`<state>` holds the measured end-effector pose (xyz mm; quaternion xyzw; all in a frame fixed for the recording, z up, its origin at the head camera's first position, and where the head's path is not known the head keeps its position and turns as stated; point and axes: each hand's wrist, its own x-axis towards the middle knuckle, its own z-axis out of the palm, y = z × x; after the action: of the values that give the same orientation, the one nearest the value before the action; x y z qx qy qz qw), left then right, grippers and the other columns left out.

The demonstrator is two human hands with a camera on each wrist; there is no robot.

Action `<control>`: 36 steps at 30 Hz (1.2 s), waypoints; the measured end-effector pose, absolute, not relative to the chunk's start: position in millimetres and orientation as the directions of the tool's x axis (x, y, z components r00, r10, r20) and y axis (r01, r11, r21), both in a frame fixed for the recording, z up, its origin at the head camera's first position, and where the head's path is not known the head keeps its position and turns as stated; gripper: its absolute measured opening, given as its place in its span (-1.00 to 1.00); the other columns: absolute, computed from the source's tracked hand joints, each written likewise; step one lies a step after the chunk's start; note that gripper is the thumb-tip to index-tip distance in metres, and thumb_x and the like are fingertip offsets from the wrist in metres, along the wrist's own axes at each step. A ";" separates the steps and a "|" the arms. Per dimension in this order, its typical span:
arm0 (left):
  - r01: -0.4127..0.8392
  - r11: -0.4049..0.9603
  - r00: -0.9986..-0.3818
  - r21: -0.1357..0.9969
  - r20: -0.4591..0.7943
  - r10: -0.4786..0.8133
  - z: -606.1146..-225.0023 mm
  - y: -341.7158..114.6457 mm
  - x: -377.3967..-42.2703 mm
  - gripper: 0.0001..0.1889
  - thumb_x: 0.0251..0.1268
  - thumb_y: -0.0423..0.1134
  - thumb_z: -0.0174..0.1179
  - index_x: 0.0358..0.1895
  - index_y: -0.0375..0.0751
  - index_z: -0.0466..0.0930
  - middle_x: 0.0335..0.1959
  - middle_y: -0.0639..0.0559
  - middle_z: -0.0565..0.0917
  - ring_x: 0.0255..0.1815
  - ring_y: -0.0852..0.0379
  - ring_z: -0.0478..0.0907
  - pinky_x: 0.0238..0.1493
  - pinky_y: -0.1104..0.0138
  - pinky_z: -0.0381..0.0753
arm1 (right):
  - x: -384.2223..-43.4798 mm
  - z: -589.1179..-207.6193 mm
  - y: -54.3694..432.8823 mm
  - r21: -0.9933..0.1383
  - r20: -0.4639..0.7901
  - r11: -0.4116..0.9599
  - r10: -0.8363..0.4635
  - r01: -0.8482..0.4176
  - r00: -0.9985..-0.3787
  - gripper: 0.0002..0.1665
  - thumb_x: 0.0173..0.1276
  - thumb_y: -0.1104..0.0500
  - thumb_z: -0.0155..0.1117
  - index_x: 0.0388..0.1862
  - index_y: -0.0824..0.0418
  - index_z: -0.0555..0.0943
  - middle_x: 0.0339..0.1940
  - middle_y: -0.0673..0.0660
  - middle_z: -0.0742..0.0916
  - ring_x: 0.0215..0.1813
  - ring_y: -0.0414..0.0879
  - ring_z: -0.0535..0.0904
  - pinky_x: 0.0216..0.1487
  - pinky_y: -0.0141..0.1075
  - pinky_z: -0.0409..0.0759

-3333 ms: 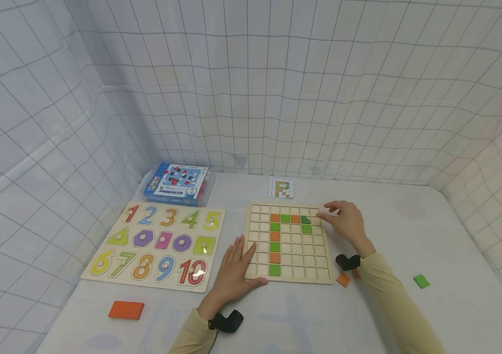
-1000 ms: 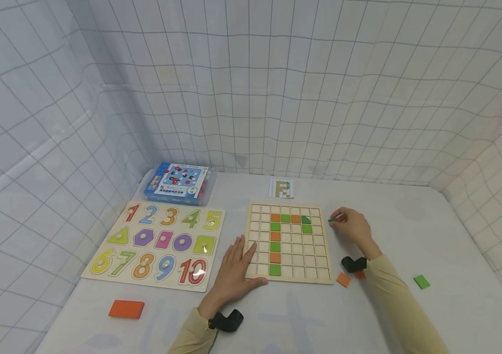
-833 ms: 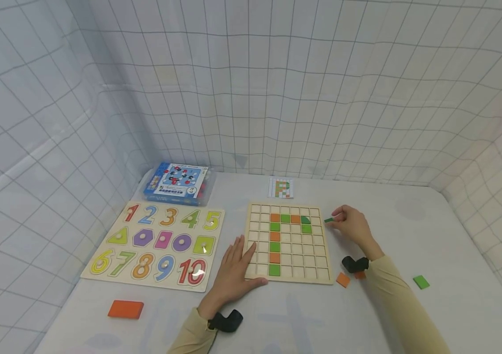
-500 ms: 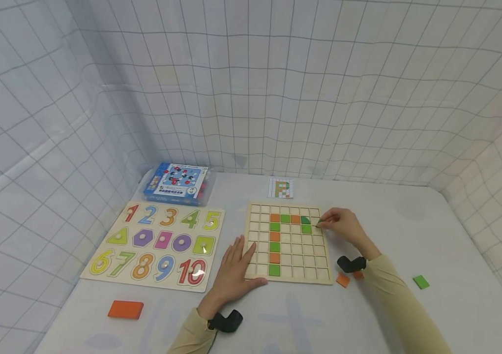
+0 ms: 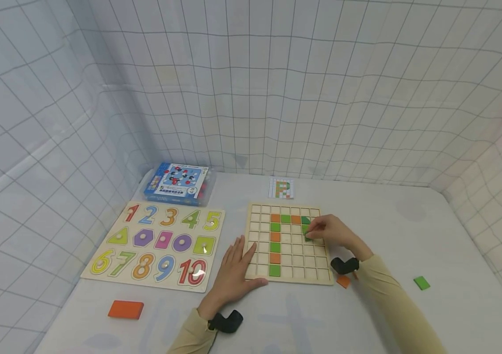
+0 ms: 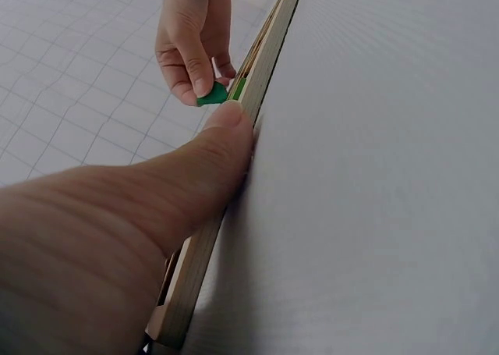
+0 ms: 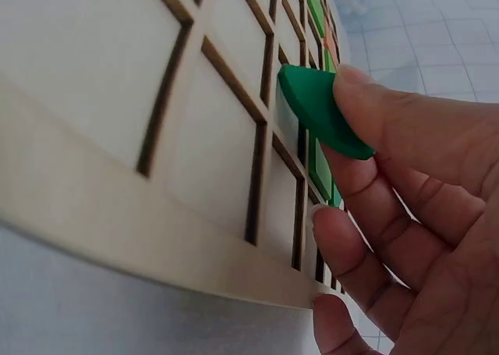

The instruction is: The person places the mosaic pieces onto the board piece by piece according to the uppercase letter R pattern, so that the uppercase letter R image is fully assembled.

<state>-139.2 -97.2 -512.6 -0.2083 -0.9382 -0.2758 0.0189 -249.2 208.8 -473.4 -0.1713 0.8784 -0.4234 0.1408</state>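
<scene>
Between thumb and fingertip, my right hand [image 5: 332,232] pinches a dark green quarter-round tile [image 7: 318,109], held tilted over the wooden grid board [image 5: 292,281]. In the head view it is just below the light green tile [image 5: 305,228] in the board's right part. A second dark green rounded tile [image 5: 306,220] lies in the cell above that. Orange and green square tiles form a column and a top row on the board. My left hand [image 5: 233,273] lies with fingers spread on the board's lower left corner, its thumb along the front edge, as the left wrist view shows.
Right of the board lie an orange tile [image 5: 343,281], another partly hidden by the right wrist, and a green tile [image 5: 421,282]. Behind it lies a pattern card [image 5: 280,188]. To the left are a number puzzle [image 5: 153,246], a boxed set [image 5: 177,184] and an orange block [image 5: 126,309].
My right hand picked up the dark green tile right of the board, then carried it left over the board to below the light green tile. The left hand has stayed in place.
</scene>
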 end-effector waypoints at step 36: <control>0.404 0.757 -0.911 0.514 0.157 0.380 -513.5 -97.7 -139.0 -0.02 0.03 0.26 0.28 0.43 -0.27 0.17 0.48 -0.33 -0.06 0.50 -0.15 -0.23 0.43 0.05 -0.20 | -234.9 -478.4 201.9 -0.617 0.093 0.680 -0.437 -0.396 -0.895 -0.89 0.22 0.05 0.40 -0.37 0.05 0.72 -0.49 -0.15 0.62 -0.46 -0.18 0.44 -0.44 -0.29 0.44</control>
<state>-139.0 -97.7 -513.5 -0.2092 -0.9370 -0.2789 0.0217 -234.9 201.9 -478.4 -0.2273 0.9160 -0.3292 0.0309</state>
